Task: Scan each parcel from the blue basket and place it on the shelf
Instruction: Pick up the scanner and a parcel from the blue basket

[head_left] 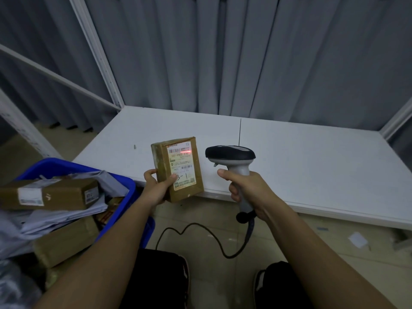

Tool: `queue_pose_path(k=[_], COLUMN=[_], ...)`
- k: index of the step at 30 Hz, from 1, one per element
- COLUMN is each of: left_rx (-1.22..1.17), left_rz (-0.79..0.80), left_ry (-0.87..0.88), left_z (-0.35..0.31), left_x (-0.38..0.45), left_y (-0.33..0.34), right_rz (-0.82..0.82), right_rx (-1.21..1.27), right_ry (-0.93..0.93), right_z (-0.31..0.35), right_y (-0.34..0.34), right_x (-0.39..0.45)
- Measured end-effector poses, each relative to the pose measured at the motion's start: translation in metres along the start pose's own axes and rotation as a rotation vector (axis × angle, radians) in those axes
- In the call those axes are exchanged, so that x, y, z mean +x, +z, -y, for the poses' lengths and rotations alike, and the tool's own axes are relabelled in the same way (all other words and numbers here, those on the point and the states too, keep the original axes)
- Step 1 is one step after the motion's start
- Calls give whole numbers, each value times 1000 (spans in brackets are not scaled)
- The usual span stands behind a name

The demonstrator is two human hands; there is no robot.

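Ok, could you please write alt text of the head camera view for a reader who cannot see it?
The left hand holds a brown parcel over the white shelf, while the right hand grips a scanner whose red line falls on the label's barcode. A blue basket with more parcels stands at the left.
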State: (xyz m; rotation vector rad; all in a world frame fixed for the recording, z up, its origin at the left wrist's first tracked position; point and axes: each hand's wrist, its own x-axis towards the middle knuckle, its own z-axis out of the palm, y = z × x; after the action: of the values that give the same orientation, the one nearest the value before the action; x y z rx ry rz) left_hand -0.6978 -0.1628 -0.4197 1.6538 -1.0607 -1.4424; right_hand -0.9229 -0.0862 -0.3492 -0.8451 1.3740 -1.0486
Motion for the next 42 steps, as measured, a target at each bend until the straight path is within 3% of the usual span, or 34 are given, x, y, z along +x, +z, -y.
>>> queue_pose_path(k=[10, 17, 20, 24, 27, 30, 35, 42], left_rx=[2, -20, -3, 227, 361, 320, 302, 191], left_rz=[-35, -77, -96, -188, -85, 62, 202, -8], left_ry=[-9, -70, -15, 91, 273, 330, 399, 325], left_z=[1, 9, 3, -4, -8, -19, -21, -14], left_x=[-5, 18, 36, 59, 62, 37, 5, 3], left_y=[-4, -11, -6, -5, -6, -8, -26, -48], right_rz=[13, -68, -103, -123, -107, -51, 225, 506], right_rx=[-2, 55, 157, 219, 232, 294, 251, 71], right_ry=[-58, 27, 68, 69, 90, 77, 47, 22], right_z=[1, -11, -17, -22, -24, -20, -13, -18], right_y=[4, 17, 20, 31, 53, 81, 121, 148], right_x=[-1, 33, 51, 76, 93, 106, 106, 121])
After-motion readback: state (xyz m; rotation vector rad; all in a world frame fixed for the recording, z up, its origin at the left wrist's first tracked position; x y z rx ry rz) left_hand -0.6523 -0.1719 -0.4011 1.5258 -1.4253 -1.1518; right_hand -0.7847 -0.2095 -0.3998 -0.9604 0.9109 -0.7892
